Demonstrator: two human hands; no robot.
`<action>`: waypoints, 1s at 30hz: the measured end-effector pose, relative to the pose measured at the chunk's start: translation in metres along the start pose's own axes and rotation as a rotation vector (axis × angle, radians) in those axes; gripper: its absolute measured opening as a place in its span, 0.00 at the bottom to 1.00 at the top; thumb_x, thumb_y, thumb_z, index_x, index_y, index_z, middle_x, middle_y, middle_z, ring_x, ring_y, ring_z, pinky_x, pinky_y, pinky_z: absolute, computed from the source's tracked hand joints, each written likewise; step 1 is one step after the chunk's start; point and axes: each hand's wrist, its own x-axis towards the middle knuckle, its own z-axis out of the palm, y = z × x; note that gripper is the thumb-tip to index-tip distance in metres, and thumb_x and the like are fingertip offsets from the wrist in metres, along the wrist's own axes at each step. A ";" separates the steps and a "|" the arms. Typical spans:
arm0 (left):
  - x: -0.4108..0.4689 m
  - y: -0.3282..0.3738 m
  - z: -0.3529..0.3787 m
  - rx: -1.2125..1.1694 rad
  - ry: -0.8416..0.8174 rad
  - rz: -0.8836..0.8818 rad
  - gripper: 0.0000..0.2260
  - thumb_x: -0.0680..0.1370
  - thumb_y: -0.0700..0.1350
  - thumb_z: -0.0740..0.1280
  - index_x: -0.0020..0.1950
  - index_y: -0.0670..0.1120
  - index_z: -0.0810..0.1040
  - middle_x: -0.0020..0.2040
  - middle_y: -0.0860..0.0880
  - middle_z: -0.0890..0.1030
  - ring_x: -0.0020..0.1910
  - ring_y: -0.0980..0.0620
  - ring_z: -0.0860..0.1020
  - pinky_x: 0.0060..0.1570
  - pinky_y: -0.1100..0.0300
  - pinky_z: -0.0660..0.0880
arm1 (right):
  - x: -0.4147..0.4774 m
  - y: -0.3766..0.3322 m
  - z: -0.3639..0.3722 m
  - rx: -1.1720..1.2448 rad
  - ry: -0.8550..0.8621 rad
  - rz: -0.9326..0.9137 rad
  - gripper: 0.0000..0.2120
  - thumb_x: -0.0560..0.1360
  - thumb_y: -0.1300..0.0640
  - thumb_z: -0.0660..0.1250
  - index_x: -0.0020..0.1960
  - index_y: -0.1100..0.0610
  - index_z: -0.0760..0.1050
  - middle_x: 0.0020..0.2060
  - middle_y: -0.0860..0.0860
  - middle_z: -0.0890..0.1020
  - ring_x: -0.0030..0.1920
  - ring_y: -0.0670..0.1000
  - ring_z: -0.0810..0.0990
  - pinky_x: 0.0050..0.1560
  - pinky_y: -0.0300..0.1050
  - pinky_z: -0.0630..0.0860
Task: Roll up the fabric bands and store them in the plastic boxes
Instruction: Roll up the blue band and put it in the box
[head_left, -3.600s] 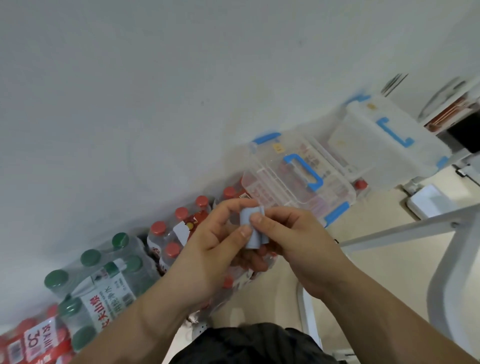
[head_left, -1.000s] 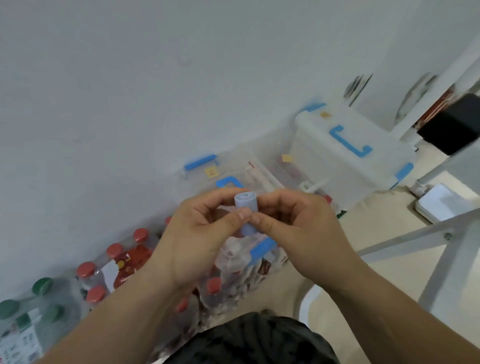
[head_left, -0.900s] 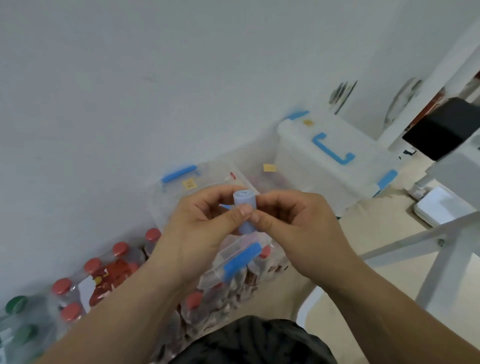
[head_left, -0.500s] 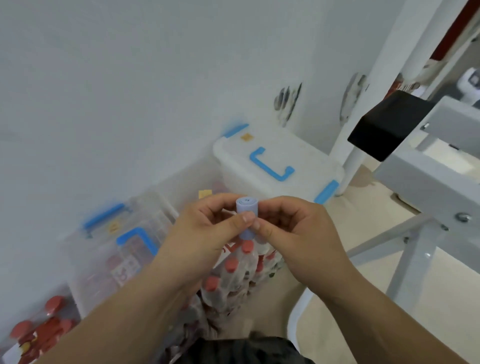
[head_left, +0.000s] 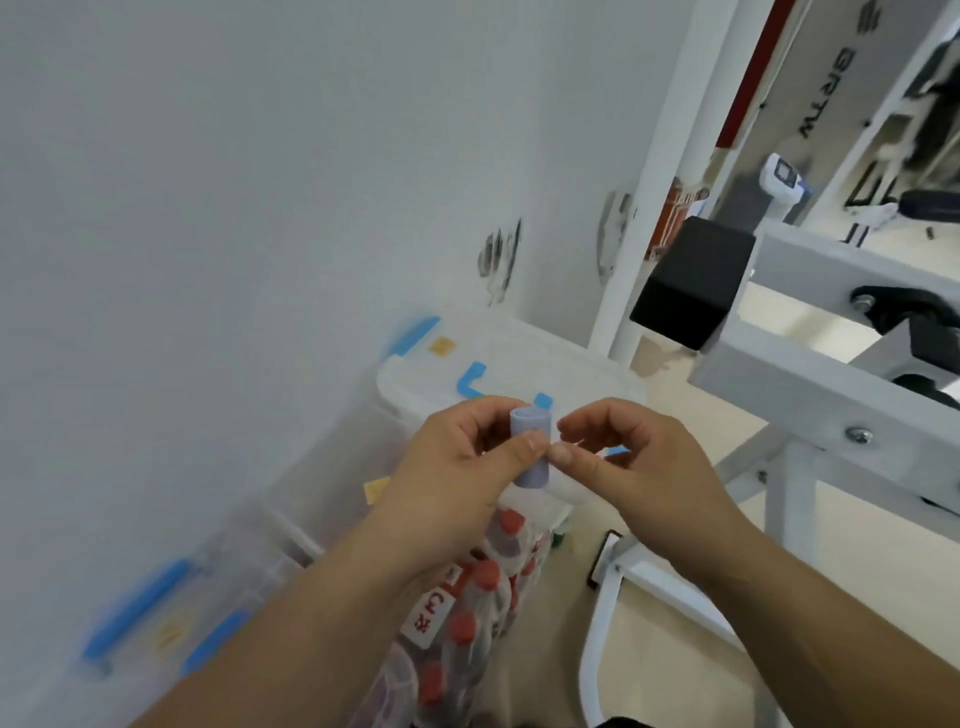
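Note:
A light blue fabric band (head_left: 530, 448), rolled into a short tight cylinder, stands upright between the thumb and fingers of my left hand (head_left: 457, 478). My right hand (head_left: 628, 467) is just to its right with fingers curled; its thumb tip touches the roll's side or lies right against it. Behind the hands, against the wall, sits a clear plastic box (head_left: 571, 384) with a closed lid and blue handle. A second clear box with blue latches (head_left: 171, 618) lies blurred at the lower left.
Shrink-wrapped bottles with red caps (head_left: 467, 613) stand on the floor below my hands. A white metal frame (head_left: 810, 395) with a black block (head_left: 685, 291) fills the right side. A white wall (head_left: 234, 208) runs along the left.
The view has swung right, bringing the closed box and the white frame nearer. My right hand has loosened from the roll and drawn slightly right; my left hand still pinches it.

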 end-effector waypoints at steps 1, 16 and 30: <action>0.004 0.002 -0.002 0.002 0.007 0.015 0.05 0.79 0.44 0.69 0.53 0.51 0.83 0.48 0.50 0.86 0.48 0.56 0.82 0.51 0.61 0.79 | 0.006 0.002 -0.003 0.023 0.040 0.044 0.18 0.65 0.34 0.70 0.46 0.46 0.83 0.42 0.42 0.85 0.43 0.43 0.82 0.43 0.37 0.79; 0.077 -0.014 0.024 0.290 0.046 0.005 0.02 0.80 0.46 0.68 0.52 0.51 0.79 0.44 0.52 0.82 0.41 0.59 0.78 0.44 0.67 0.74 | 0.059 0.086 -0.020 -0.044 0.137 0.404 0.35 0.70 0.42 0.77 0.70 0.40 0.62 0.62 0.48 0.72 0.56 0.53 0.80 0.52 0.54 0.84; 0.078 -0.047 0.045 0.573 0.077 0.060 0.04 0.80 0.43 0.68 0.53 0.51 0.78 0.45 0.56 0.80 0.41 0.66 0.77 0.40 0.75 0.70 | 0.056 0.106 -0.022 0.086 0.064 0.372 0.33 0.74 0.54 0.72 0.70 0.37 0.58 0.43 0.55 0.82 0.37 0.55 0.86 0.37 0.54 0.86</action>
